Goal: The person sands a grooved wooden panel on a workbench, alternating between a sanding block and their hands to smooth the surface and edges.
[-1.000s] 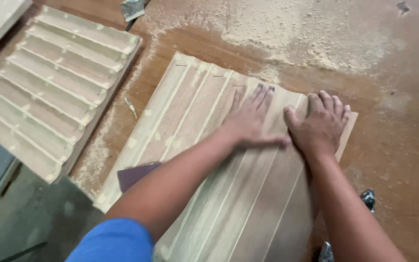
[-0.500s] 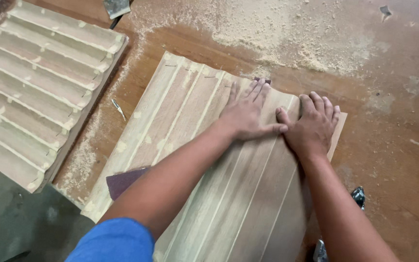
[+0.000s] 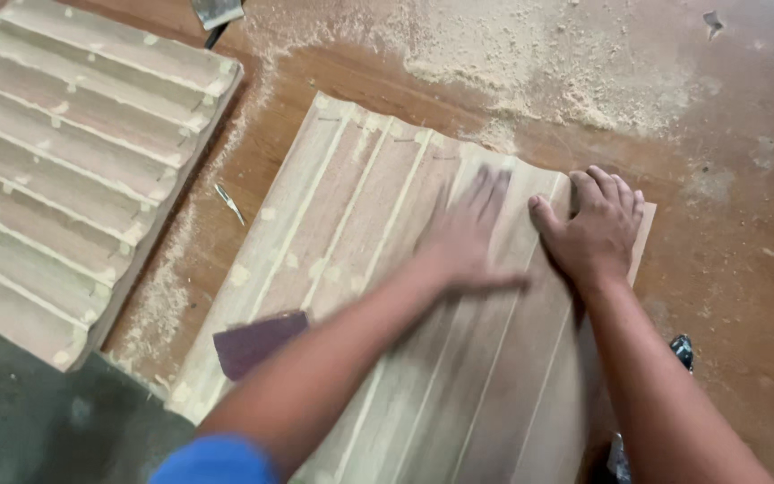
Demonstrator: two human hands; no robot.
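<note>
Panel: the ribbed wooden panel [image 3: 351, 269] lies flat on the counter [image 3: 745, 269].
Left hand [image 3: 463, 237]: blurred, grip spread flat on panel.
Right hand [image 3: 595, 231]: grip spread flat at panel's far-right edge.
Sandpaper [image 3: 257, 342]: on panel's near-left part.

A pale tan wooden panel [image 3: 378, 269] with long ridges has light cream lines along its grooves and small cream filler spots. A dark maroon sanding sheet [image 3: 257, 341] lies on its near left part. To the left, a second ridged panel [image 3: 73, 170] is greyish brown with cream spots. The table [image 3: 745, 269] is reddish brown, dusted with pale beige sawdust [image 3: 530, 54] at the far side. A sleeve [image 3: 217, 459] near the bottom is bright blue.
</note>
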